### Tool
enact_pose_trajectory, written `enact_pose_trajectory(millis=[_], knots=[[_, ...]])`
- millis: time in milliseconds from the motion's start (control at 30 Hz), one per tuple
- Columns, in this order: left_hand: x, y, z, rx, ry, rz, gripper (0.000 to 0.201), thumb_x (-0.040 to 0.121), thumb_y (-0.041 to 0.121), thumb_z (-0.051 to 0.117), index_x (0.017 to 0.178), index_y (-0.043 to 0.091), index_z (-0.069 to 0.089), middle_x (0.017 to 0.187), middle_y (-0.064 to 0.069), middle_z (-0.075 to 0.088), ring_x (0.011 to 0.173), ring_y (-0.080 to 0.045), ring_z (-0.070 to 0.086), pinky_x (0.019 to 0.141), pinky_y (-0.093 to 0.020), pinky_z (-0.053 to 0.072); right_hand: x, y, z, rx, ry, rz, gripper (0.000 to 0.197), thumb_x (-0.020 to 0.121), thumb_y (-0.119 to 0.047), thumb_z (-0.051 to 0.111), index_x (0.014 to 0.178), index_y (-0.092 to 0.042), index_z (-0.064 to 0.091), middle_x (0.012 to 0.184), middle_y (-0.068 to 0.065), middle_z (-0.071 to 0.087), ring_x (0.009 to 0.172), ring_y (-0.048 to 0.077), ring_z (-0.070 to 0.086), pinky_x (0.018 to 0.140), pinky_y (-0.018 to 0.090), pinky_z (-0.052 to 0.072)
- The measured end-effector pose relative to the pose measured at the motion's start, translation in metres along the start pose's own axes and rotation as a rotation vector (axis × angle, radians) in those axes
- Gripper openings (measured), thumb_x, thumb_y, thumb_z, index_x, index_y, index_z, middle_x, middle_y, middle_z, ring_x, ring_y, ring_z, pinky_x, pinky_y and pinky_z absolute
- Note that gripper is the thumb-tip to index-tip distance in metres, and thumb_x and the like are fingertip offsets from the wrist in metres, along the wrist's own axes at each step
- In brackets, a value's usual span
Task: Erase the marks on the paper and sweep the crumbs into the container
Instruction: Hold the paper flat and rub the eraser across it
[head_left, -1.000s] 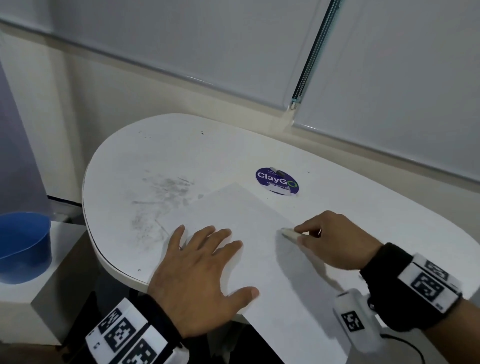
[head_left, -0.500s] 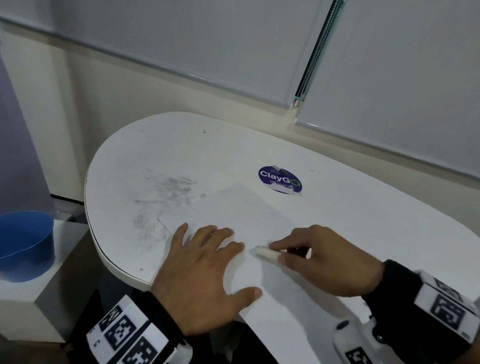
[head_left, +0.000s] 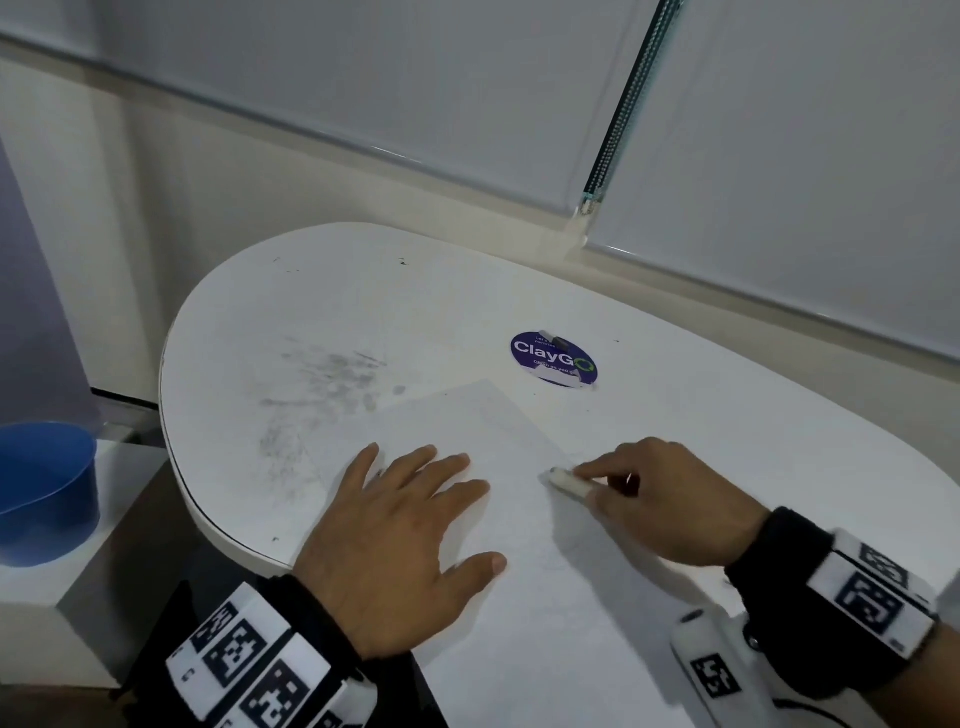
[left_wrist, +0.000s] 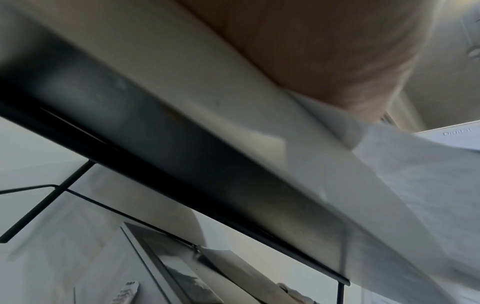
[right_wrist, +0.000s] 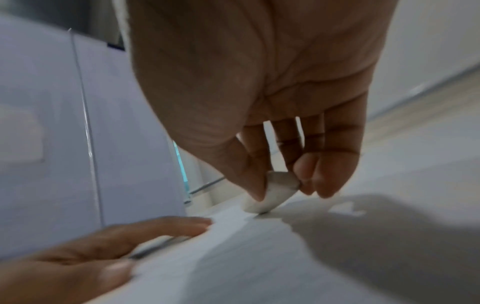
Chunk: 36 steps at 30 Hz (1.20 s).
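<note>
Mid-erase: right hand (head_left: 670, 501) fingers pinch the eraser (head_left: 567, 481) on the paper (head_left: 519, 525), left hand (head_left: 400, 545) flat, fingers spread. Sweeping crumbs to the tub (head_left: 47, 488) at 9 o'clock looks undone.

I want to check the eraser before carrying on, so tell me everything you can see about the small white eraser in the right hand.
The small white eraser is a short, rounded block with a soft, matte, rubbery look; its upper end looks greyed. The right hand pinches it between thumb and fingertips, tilted, with the lower rounded end pressed onto the white sheet of paper, near the paper's right edge. It lies on the white rounded table, to the right of the left hand, which rests flat on the sheet without touching the eraser.
</note>
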<state>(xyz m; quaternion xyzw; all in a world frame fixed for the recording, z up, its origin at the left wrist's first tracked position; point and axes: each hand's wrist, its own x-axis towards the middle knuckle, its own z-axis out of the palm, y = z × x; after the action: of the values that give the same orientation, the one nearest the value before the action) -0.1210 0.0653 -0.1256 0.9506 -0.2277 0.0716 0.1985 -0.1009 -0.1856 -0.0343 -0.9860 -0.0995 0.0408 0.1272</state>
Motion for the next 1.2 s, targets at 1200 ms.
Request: enact_pose_trajectory(millis=[1200], knots=[[-0.005, 0.015, 0.011, 0.078, 0.238, -0.058, 0.062, 0.074, 0.075, 0.051, 0.111, 0.03, 0.07, 0.123, 0.004, 0.064, 0.112, -0.024, 0.058, 0.101, -0.058, 0.032, 0.01, -0.036, 0.003, -0.036, -0.059, -0.036, 0.031, 0.093, -0.044, 0.049, 0.107, -0.03, 0.073, 0.084, -0.006, 0.071, 0.079, 0.012, 0.061, 0.079, 0.026, 0.048]])
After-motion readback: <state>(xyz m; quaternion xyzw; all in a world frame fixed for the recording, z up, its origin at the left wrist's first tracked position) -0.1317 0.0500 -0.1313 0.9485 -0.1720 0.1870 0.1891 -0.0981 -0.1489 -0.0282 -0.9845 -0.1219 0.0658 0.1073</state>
